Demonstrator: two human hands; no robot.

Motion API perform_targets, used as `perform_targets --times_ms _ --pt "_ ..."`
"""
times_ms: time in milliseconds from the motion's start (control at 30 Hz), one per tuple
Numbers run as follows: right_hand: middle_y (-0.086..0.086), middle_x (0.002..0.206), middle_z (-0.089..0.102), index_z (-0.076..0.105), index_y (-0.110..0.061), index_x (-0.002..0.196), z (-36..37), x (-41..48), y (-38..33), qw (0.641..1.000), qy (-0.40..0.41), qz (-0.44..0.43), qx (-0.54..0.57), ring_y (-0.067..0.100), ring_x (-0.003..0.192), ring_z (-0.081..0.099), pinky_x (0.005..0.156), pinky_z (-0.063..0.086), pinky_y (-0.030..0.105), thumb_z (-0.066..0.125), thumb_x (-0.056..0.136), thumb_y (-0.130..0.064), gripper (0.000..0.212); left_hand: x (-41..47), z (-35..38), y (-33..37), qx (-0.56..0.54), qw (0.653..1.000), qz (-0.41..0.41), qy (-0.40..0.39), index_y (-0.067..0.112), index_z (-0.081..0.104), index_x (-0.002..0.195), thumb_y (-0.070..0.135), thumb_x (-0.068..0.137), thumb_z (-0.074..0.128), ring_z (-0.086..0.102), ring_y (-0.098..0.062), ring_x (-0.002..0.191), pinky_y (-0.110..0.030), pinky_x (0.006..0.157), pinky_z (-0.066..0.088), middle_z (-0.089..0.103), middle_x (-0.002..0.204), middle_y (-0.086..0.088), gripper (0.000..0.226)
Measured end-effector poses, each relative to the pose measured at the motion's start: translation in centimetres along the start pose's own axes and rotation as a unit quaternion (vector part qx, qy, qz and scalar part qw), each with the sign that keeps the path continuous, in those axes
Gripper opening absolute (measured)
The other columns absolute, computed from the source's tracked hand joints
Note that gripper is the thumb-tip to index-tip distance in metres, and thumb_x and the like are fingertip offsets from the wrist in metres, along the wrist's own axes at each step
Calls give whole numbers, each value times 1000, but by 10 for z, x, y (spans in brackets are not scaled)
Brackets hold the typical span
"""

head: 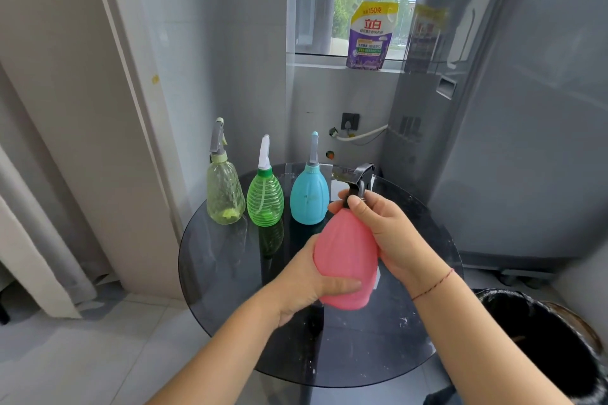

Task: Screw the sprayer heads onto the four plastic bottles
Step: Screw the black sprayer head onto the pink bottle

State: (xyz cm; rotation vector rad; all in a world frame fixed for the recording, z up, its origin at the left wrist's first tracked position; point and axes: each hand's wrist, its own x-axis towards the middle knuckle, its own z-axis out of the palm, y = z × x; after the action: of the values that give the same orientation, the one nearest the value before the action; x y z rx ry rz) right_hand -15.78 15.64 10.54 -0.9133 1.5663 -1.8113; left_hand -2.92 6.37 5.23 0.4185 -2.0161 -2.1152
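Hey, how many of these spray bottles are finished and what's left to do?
Three look done: the yellow-green bottle, green bottle and blue bottle stand capped. In hand: left hand holds the pink bottle; right hand grips its black sprayer head. Left: tightening it.

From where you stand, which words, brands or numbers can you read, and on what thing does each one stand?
"150克": top of the pouch on the window sill.
"立白": large red brand on the same pouch.
Smaller lines lower on the pouch: too small to read.
Yellow sticker on the grey appliance: blurred, not readable.
The four bottles, such as the pink bottle, show no readable text.
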Motion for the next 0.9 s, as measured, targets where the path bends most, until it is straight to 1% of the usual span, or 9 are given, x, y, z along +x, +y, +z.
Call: perform_targets --times_ms 133,267,367,467,533,667,733,833,900 --pt "2 98 74 66 -22 89 6 -4 -1 995 45 -39 -86 35 109 62 100 46 56 54 95 -25 14 3 15 -6 43 995 36 88 36 42 128 35 46 89 59 -5 108 -22 81 52 59 122 10 95" --pt "1 96 75 66 -23 87 8 -7 -3 986 79 -58 -137 35 100 65 92 51 55 56 93 -28 13 13 30 -15 30 988 58 141 34 43 130 30 50 91 60 -10 109 -26 84 56 59 123 6 93" --pt "0 97 76 68 -25 87 7 -7 -1 985 80 -49 -141 30 99 67 90 54 51 58 92 -30 12 15 41 -24 41 978 43 200 43 37 123 42 45 91 58 -7 106 -22 77 55 56 117 15 95" --pt "-4 106 72 65 -29 97 4 -7 6 989 70 -26 -129 22 103 65 86 56 39 56 91 -34 12 19 46 -28 62 968 46 239 49 29 120 46 43 90 56 -5 103 -19 71 54 51 115 19 98" --pt "-4 126 61 55 -31 120 -1 -9 18 988 52 6 -144 16 113 58 86 53 30 54 91 -40 30 25 44 -26 41 965 52 254 46 29 121 44 44 92 57 -4 101 -16 66 56 51 115 18 100" --pt "-4 130 52 36 -34 138 -18 -18 46 993 36 59 -91 13 113 57 73 58 23 66 85 -37 62 45 40 -23 30 968 55 244 32 27 135 32 61 89 58 -16 112 -32 79 60 47 129 2 97" --pt "-3 127 52 34 -38 135 -27 -15 55 994 51 65 -74 14 111 57 73 59 25 72 82 -30 66 55 44 -23 108 968 34 224 30 22 141 33 67 85 49 -21 122 -34 86 57 37 136 0 97" --pt "3 129 52 34 -35 135 -46 0 63 992 76 66 -73 21 114 55 84 57 36 75 79 -22 71 76 46 -21 295 929 -17 223 30 11 149 45 72 77 35 -27 128 -45 103 44 26 141 -4 103" --pt "3 129 54 37 -35 134 -59 13 67 994 74 58 -59 19 113 56 79 58 30 76 77 -18 71 91 47 -19 315 924 -29 215 29 7 151 45 76 74 33 -28 128 -46 105 41 26 140 -7 102"
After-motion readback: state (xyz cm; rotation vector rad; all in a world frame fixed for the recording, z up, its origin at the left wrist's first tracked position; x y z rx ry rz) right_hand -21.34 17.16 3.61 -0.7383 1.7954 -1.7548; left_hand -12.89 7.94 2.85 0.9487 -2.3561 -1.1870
